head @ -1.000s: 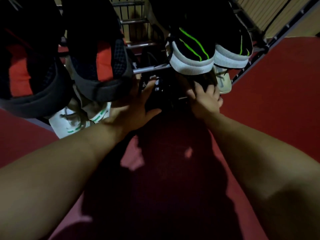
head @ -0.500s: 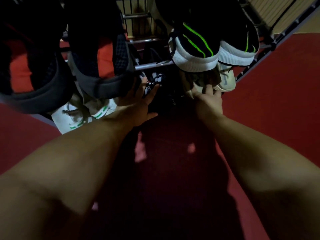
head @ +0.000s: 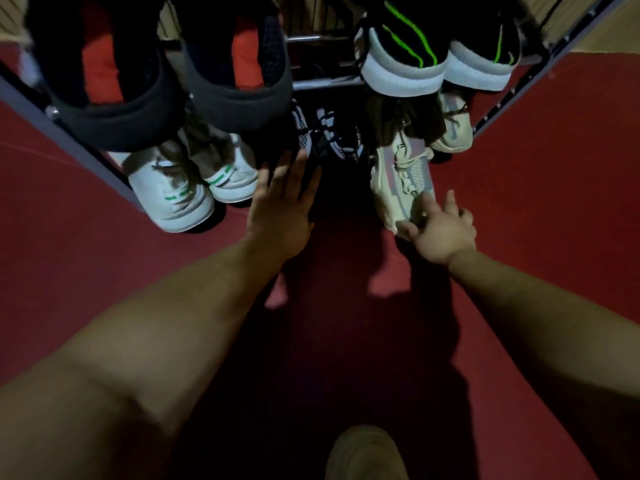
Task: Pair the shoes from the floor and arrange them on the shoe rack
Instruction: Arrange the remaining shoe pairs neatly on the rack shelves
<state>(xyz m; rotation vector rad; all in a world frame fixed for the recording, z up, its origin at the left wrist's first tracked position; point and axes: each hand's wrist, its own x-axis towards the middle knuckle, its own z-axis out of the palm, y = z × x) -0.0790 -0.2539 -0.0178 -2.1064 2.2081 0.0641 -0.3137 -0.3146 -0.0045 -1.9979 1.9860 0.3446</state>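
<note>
A metal shoe rack stands ahead on red floor. Its upper shelf carries a black-and-red pair on the left and a black pair with green stripes on the right. Below sit a white pair with green marks, a dark pair with white laces in the middle, and a cream pair on the right. My left hand is flat with straight fingers beside the dark pair's heel. My right hand touches the heel of the near cream shoe, fingers loosely spread.
Red floor lies to both sides of the rack and under my arms. A rounded tan shape shows at the bottom edge, in deep shadow. The rack's side rails angle outward left and right.
Both hands have drawn back from the dark middle pair. My right hand shifted right onto the cream shoe's heel. The view moved back, showing more of the lower shelf.
</note>
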